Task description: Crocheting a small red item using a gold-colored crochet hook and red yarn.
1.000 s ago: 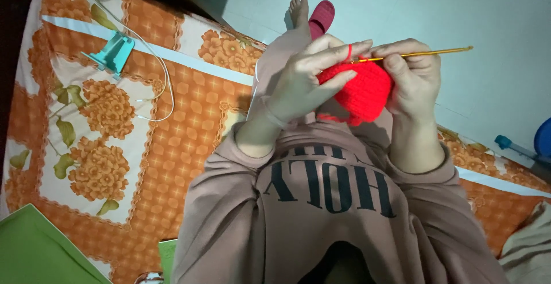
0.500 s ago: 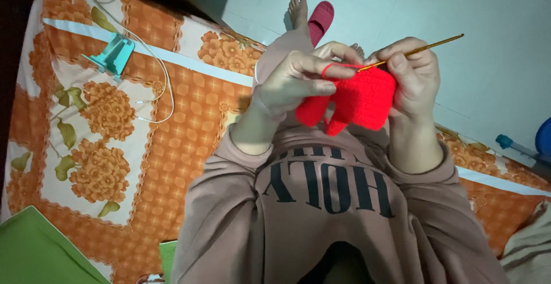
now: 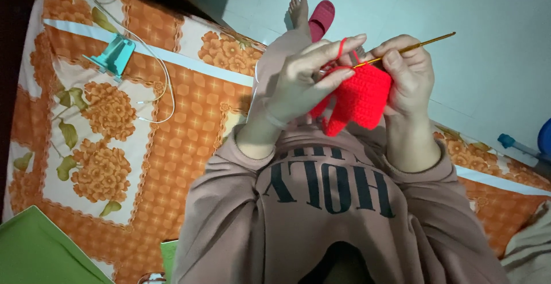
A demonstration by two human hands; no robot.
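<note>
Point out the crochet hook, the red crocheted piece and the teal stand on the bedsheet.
crochet hook (image 3: 422, 43), head view, bare golden shaft past the right hand.
red crocheted piece (image 3: 361, 97), head view, middle of the knitted panel.
teal stand (image 3: 115, 55), head view, its upright front face.

Crochet piece (image 3: 360, 97) between both hands, hook (image 3: 410, 47) above it, bedsheet (image 3: 172, 146) beneath.

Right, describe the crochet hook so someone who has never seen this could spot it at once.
Start at the orange floral bedspread, then go to the two hands raised over the person's lap. Between them is a red crocheted piece, held by the left hand. The crochet hook is the thin golden metal rod in the right hand, slanting up to the right, the only straight, shiny thing there.
</note>
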